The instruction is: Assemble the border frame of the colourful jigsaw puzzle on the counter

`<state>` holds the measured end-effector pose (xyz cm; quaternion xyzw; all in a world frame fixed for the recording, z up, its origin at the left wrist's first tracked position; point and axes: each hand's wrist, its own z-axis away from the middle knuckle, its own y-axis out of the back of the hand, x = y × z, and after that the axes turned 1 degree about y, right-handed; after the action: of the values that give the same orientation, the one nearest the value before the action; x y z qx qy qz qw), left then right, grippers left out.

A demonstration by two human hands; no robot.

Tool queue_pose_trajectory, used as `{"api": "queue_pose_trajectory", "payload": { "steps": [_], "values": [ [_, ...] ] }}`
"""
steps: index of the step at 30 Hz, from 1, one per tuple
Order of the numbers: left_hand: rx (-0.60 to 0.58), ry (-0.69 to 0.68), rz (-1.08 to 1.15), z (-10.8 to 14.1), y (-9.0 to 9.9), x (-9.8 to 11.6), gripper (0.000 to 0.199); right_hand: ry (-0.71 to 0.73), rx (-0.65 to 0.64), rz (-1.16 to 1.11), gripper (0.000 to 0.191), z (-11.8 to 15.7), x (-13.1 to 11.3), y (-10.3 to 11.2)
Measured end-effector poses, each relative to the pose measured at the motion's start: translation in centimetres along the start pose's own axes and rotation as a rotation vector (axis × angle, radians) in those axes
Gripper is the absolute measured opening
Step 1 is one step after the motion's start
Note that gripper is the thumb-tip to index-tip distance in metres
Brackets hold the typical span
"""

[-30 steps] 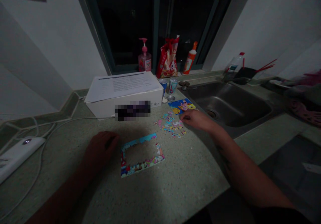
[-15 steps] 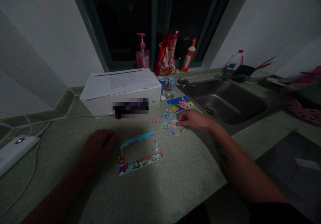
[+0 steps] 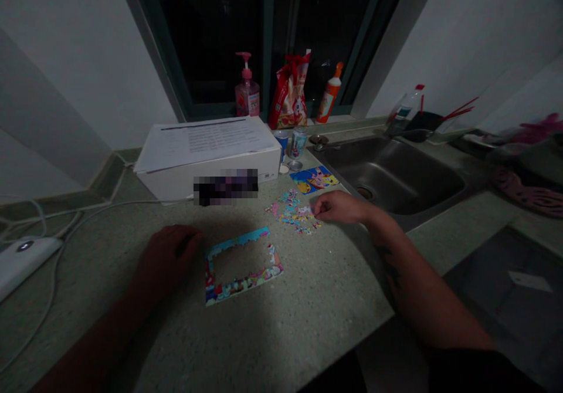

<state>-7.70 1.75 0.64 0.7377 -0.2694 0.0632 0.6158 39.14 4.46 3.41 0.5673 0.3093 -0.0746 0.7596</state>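
Note:
My right hand point(image 3: 341, 206) is at the right edge of a pile of loose jigsaw puzzle pieces point(image 3: 292, 212). Its thumb and fingertips are pinched together, and anything between them is too small to make out. My left hand point(image 3: 169, 252) rests on the counter in shadow, its fingers stretched loosely to the right and holding nothing. Just right of it lies a partly built jigsaw puzzle point(image 3: 244, 287), a colourful border around a bare middle, with a gap in the upper right edge. A picture card point(image 3: 314, 179) with yellow and pink cartoon figures on blue lies behind the pile.
Behind the puzzle stands a white box point(image 3: 211, 170) with printed paper on top. Cans point(image 3: 298, 142) stand beside it. A pink pump bottle point(image 3: 247, 97), a red bag point(image 3: 290, 94) and an orange bottle point(image 3: 329, 97) line the windowsill. A steel sink point(image 3: 396, 176) is at right.
The camera view has shifted slightly. My right hand has drawn a little to the right from the loose pieces, still pinched. The left hand and the puzzle border stay in place.

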Motion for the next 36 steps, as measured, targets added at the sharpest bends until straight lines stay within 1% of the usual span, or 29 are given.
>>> {"api": "queue_pose_trajectory", "payload": {
  "steps": [4, 7, 9, 12, 14, 17, 19, 23, 30, 36],
  "values": [
    [0.002, 0.007, -0.014, 0.0, -0.1, -0.2, 0.042, 0.002, -0.016, -0.001, 0.009, 0.0, -0.5, 0.0],
    [0.005, 0.008, -0.01, 0.0, -0.1, -0.1, 0.041, 0.031, 0.081, 0.025, 0.018, -0.4, -1.6, -0.4],
    [-0.001, 0.007, -0.007, 0.0, 0.0, 0.0, 0.041, 0.084, 0.135, 0.063, 0.024, -0.6, -2.3, -0.8],
    [-0.014, 0.003, -0.01, 0.0, 0.1, 0.1, 0.041, 0.156, 0.131, 0.105, 0.024, -0.9, -2.7, -1.3],
    [-0.005, 0.0, -0.004, 0.0, 0.1, 0.1, 0.041, 0.167, 0.117, 0.112, 0.022, -1.0, -2.7, -1.4],
    [0.013, -0.009, 0.011, 0.1, 0.0, 0.0, 0.041, 0.152, 0.114, 0.125, 0.018, -1.0, -2.4, -1.4],
    [0.009, -0.012, 0.008, 0.1, -0.1, -0.2, 0.042, 0.117, 0.125, 0.132, 0.018, -1.0, -2.4, -1.3],
    [-0.015, -0.013, -0.018, 0.0, -0.2, -0.3, 0.045, 0.076, 0.116, 0.127, 0.03, -1.0, -2.6, -1.5],
    [-0.012, -0.013, -0.009, 0.1, -0.1, -0.2, 0.046, 0.091, 0.115, 0.069, 0.019, -1.1, -2.2, -1.6],
    [-0.027, -0.005, -0.018, 0.0, 0.0, -0.1, 0.047, 0.03, 0.053, 0.002, 0.014, -0.6, -1.7, -1.0]
  ]
}}
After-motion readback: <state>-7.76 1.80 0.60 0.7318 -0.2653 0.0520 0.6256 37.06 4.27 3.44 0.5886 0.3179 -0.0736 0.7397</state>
